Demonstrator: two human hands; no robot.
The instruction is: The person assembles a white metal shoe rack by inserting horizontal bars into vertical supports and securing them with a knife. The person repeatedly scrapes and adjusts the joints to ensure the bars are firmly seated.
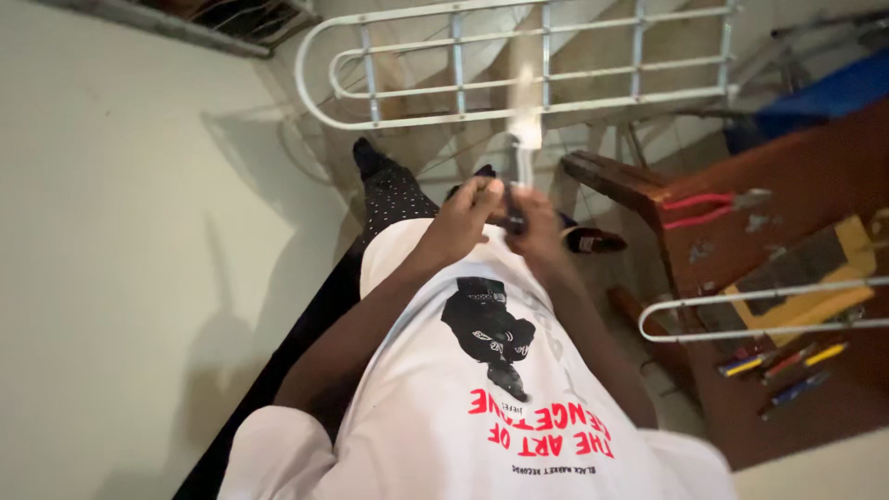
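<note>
— What filled most of the view?

— A pale wall (pixel 111 241) took the whole left side. The person's white printed T-shirt (pixel 444 407) filled the bottom centre, and a brown wooden worktop (pixel 796 185) stood at the right.

— And beyond the person?

— A white metal rail frame (pixel 519 65) lay across the top, past the feet. A second, smaller white rail (pixel 741 315) crossed the worktop.

— What were the hands doing?

— Both were raised together in front of the chest. The left hand (pixel 463 222) was clenched round the lower end of a thin white rod-like piece (pixel 524 120), blurred, which stood upright above the knuckles. The right hand (pixel 537 227) was closed against the same piece, touching the left, with something small and dark between them that I could not make out.

— Anything smaller?

— Red-handled pliers (pixel 708 206) lay on the worktop's near corner, and several screwdrivers (pixel 787 363) with coloured handles lay lower down, well apart from the hands.
</note>
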